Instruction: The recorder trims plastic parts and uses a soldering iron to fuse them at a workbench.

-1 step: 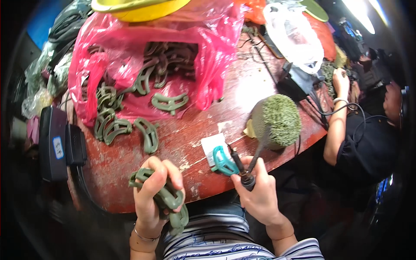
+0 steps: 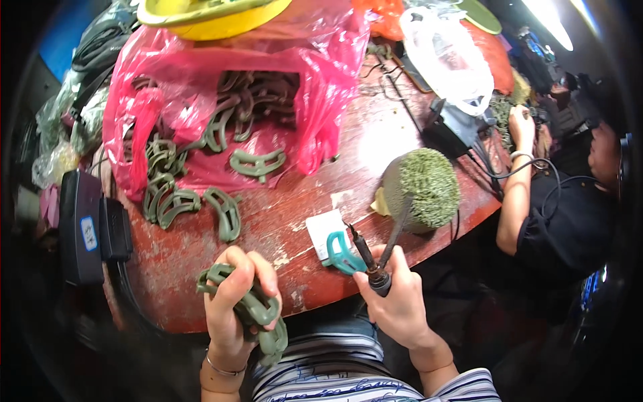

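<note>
My left hand (image 2: 234, 305) grips a bunch of olive-green curved plastic pieces (image 2: 258, 315) at the near edge of the red table (image 2: 295, 221). My right hand (image 2: 398, 305) holds a soldering iron (image 2: 365, 258) with a black shaft, its tip pointing up and left over a small white pad (image 2: 325, 228). A teal-handled tool (image 2: 341, 254) lies by the iron, beside my right thumb. More green curved pieces (image 2: 224, 211) lie loose on the table and inside an open pink plastic bag (image 2: 201, 100) further back.
A round green bristly brush (image 2: 429, 187) on a stick stands right of the pad. Black boxes (image 2: 84, 224) sit at the table's left edge. A yellow bowl (image 2: 207, 13) and a clear bag (image 2: 449, 57) lie at the back. Another person (image 2: 562, 201) works at right.
</note>
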`<state>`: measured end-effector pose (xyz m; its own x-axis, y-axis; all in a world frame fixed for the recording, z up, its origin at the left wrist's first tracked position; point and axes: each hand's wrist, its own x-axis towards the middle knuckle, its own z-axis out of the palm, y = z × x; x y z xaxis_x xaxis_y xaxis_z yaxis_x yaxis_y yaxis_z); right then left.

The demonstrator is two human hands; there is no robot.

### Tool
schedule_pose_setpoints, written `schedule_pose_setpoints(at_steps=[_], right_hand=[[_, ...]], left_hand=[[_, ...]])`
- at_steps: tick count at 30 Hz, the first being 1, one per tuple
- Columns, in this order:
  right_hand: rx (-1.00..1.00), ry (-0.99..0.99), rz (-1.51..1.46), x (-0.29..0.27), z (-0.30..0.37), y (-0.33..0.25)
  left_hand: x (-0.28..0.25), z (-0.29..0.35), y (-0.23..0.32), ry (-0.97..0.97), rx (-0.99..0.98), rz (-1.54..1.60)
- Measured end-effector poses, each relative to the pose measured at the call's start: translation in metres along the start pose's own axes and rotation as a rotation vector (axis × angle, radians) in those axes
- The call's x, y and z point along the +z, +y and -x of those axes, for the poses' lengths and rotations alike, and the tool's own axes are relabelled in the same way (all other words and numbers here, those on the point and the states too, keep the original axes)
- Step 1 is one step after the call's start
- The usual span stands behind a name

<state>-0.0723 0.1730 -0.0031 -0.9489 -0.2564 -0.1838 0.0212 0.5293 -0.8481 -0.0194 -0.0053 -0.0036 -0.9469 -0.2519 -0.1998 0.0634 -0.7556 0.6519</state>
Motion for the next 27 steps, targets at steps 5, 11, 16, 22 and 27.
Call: schedule_pose_setpoints(at_steps=[5,11,16,22,27], right_hand=[[0.235,-0.133,-0.272,-0.017,0.002,-0.006],[-0.011,0.033,-0.094,-0.056,-0.039,-0.047],[-0.03,0.111,-0.057,-0.09,-0.11,-0.049],[-0.069,0.106,-0.172,-0.086,-0.123,-0.046],[0.034,-0.232,-0.035,-0.02,-0.087,-0.08]], left_hand=[[-0.005,0.005,-0.003,0.018,-0.016,-0.013],[-0.009,0.009,0.003,0.018,0.023,-0.051],[-0.011,0.012,0.004,-0.002,0.018,-0.038],[-0.021,0.015,0.011,-0.014,0.017,-0.027],[-0.025,0.008,0.011,-0.018,-0.019,0.024]])
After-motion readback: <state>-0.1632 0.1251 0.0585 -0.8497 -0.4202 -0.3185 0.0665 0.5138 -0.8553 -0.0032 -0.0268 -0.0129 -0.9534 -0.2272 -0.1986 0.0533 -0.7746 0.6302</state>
